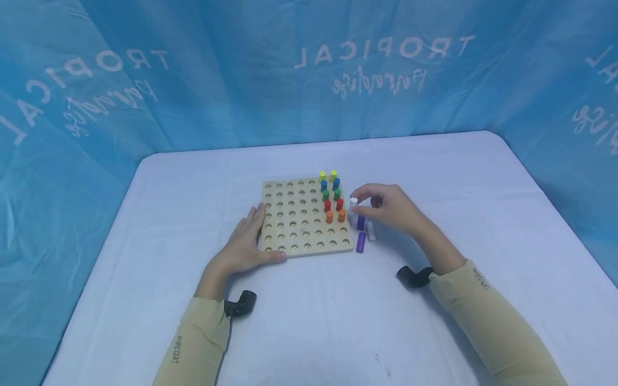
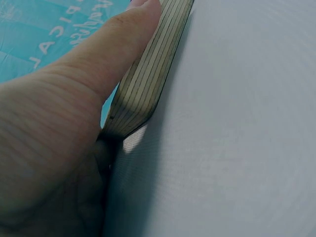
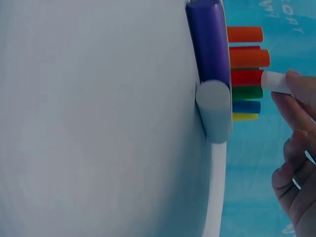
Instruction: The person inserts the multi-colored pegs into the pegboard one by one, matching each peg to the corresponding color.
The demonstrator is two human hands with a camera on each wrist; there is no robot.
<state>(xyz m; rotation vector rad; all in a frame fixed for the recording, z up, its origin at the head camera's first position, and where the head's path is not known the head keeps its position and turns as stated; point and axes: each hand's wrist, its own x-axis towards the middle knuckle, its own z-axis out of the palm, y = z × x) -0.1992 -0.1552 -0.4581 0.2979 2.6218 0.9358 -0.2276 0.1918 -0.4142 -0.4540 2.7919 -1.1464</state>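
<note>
A pale wooden pegboard (image 1: 298, 225) with rows of round holes lies on the table. Yellow, blue, green, red and orange pegs (image 1: 329, 216) stand upright in pairs in its two right-hand columns. My left hand (image 1: 243, 244) is at the board's near left corner, fingers straight along the left edge and thumb on the front edge. Between right thumb and fingertips, my right hand (image 1: 393, 208) pinches a white peg (image 3: 276, 82), raised just right of the board. Below it lie two purple pegs (image 1: 360, 242) and another white peg (image 1: 371, 231).
A white cloth covers the table (image 1: 309, 321). Blue printed curtains (image 1: 232, 80) hang behind it and at both sides. Black wrist cameras (image 1: 241, 303) are worn on both arms, by the beige sleeves.
</note>
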